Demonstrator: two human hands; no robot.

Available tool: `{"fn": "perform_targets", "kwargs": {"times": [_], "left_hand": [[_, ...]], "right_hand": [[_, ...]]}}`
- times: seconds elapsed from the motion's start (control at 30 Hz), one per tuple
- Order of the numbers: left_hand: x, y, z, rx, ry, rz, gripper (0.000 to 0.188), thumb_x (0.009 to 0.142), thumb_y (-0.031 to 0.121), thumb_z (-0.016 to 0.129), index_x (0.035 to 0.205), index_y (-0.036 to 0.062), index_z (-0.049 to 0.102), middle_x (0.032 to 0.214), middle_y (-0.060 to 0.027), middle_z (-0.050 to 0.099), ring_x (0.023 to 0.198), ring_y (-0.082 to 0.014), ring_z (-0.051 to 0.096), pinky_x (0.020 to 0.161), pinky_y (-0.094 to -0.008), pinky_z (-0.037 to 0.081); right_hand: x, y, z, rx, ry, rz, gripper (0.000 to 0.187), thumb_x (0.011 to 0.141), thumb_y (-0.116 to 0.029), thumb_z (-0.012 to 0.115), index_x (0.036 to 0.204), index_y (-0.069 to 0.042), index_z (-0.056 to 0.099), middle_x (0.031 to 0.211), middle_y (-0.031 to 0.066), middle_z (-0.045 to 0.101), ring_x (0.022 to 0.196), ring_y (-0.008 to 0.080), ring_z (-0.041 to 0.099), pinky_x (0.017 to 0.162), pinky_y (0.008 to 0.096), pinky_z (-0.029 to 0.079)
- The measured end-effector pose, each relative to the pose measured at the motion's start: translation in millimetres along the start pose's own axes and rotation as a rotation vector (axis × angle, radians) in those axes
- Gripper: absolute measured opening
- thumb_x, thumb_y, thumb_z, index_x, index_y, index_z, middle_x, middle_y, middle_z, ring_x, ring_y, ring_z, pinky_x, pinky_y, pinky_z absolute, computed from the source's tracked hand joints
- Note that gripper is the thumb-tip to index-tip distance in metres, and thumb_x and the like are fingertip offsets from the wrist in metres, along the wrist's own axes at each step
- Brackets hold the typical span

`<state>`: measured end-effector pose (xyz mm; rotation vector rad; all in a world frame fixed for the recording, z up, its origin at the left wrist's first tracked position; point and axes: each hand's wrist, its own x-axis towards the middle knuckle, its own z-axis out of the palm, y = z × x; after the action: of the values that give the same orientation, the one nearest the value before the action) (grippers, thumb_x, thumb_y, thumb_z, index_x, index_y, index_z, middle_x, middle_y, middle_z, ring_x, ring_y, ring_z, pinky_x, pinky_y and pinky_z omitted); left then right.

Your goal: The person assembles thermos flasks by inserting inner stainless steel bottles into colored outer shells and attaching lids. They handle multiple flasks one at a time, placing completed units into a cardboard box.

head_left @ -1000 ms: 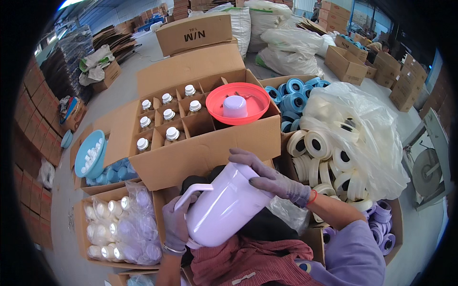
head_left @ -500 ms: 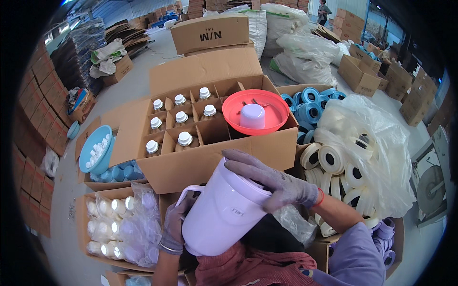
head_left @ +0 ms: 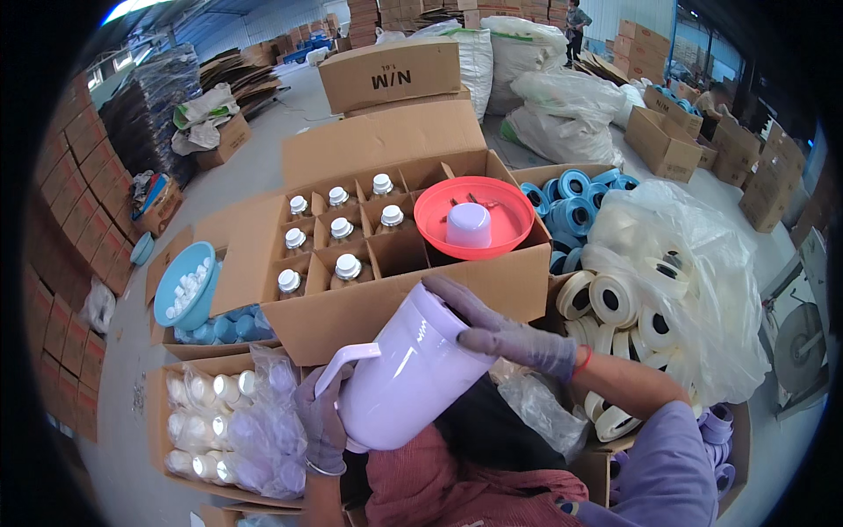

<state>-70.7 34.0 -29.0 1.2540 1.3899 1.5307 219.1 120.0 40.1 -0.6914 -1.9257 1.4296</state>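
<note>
Tilted in front of my body is a lavender plastic jug [head_left: 417, 373] with a side handle, its upper end leaning away and to the right. My left hand [head_left: 323, 422], in a grey glove, grips the jug's lower left side behind the handle; some of its fingers are hidden. At the upper end, my gloved right hand [head_left: 514, 341] is closed around the rim, thumb on the near side and fingers across the top. Just beyond stands a divided carton [head_left: 413, 303] with several white-capped bottles [head_left: 348, 268] in its compartments. A red bowl [head_left: 430, 233] rests on its right side, holding a lavender cup [head_left: 469, 225] and small dark pieces.
At left, a blue basin [head_left: 204, 294] holds small white pieces above a box of blue parts. Below it, a carton holds bagged white-and-lavender cups [head_left: 279, 439]. Blue rings [head_left: 575, 215], cream rings [head_left: 612, 300] and plastic film [head_left: 694, 290] fill boxes at right. Other people are in the background.
The jug has been turned in my hands: its handle now faces me more and its printed mark has shifted up. My right hand has slid slightly along the rim.
</note>
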Motion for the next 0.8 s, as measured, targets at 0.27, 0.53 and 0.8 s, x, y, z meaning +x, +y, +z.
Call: {"fn": "perform_targets", "kwargs": {"times": [0.27, 0.53, 0.8], "left_hand": [[-24, -71, -12, 0.107, -0.116, 0.123, 0.037, 0.098, 0.023, 0.056, 0.127, 0.0018, 0.059, 0.117, -0.0131, 0.068, 0.106, -0.0233, 0.066, 0.091, -0.0352, 0.053], [14, -44, 33, 0.111, 0.165, 0.385, 0.055, 0.097, 0.034, 0.059, 0.138, -0.0013, 0.046, 0.129, -0.0143, 0.061, 0.114, -0.0237, 0.062, 0.097, -0.0384, 0.051], [19, 30, 97, 0.015, 0.287, 0.46, 0.064, 0.087, 0.009, 0.063, 0.144, -0.0024, 0.036, 0.128, -0.017, 0.059, 0.117, -0.0268, 0.059, 0.101, -0.0383, 0.045]], "right_hand": [[88, 32, -90, -1.116, 0.32, -0.072, 0.07, 0.087, -0.04, 0.07, 0.148, -0.02, 0.043, 0.147, 0.023, 0.041, 0.139, 0.0403, 0.037, 0.114, 0.0469, 0.034], [97, 76, -133, -0.951, 0.518, -0.081, 0.071, 0.075, -0.038, 0.077, 0.138, -0.017, 0.05, 0.13, 0.0222, 0.048, 0.109, 0.0432, 0.056, 0.097, 0.05, 0.047], [11, 44, 43, 0.181, 0.837, -0.329, 0.068, 0.086, -0.035, 0.072, 0.134, 0.0, 0.04, 0.123, 0.0169, 0.052, 0.108, 0.0254, 0.057, 0.096, 0.0383, 0.048]]}}
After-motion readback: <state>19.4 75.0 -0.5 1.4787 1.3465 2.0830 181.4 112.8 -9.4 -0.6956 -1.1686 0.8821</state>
